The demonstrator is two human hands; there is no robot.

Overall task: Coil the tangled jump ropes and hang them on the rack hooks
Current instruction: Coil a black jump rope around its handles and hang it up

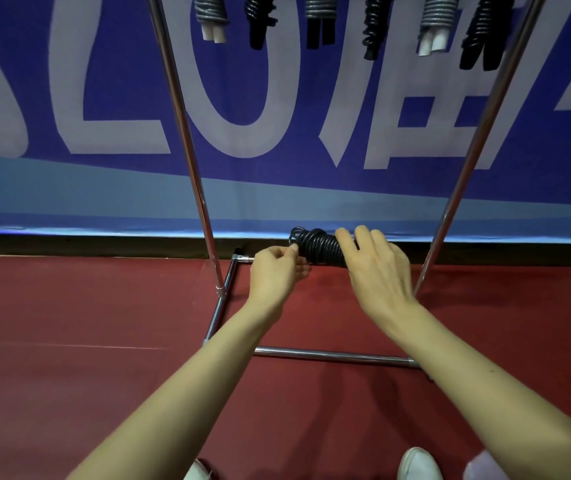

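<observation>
Black jump rope (318, 249) wound into a tight bundle, held in mid-air low down between the two slanting poles of the rack (182, 116), above the red floor (69, 341). A few small loops poking out past the bundle's left end.

Right hand (376, 268) laid over the right end of the bundle, fingers curled across the top of the coils and gripping them. Left hand (275, 271) at the left end, thumb and forefinger pinching the rope, remaining fingers curled in below.

Higher up, along the top edge of the view, six coiled ropes (260, 19) hanging side by side between the poles, grey and black by turns, some with white handles, some with black; upper ends cut off by the frame.

Behind the rack, a blue banner (69, 98) with large pale lettering. Chrome base bar (329, 355) lying on the floor beneath the forearms. Toes of white shoes (419, 464) at the bottom edge.
</observation>
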